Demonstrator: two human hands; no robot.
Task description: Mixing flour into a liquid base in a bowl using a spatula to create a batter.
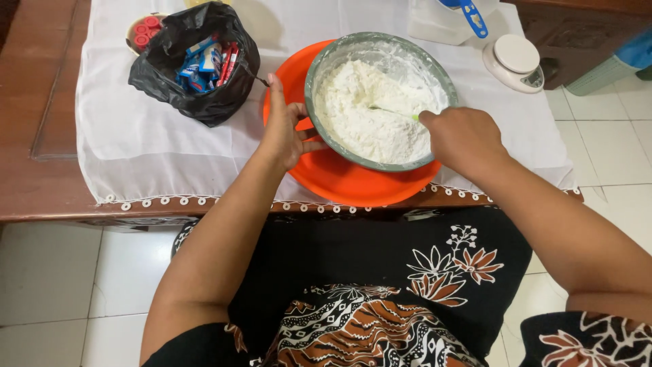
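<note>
White cloth with a beaded hem covered a brown wooden table, and pale floor tiles showed beside and below it. From the head camera, a grey bowl of white flour sat tilted in an orange basin at the near edge of the table. The left hand lay against the bowl's left rim, fingers spread and pressed to its outer wall, thumb raised. The right hand was clenched around a thin green-handled utensil; its working end was buried in the flour, so its kind could not be told. A black bag of small blue and red packets stood to the left, partly hiding a dish of red caps. A white kitchen scale lay to the right, and a white container with a blue handle was cut off by the top edge.
</note>
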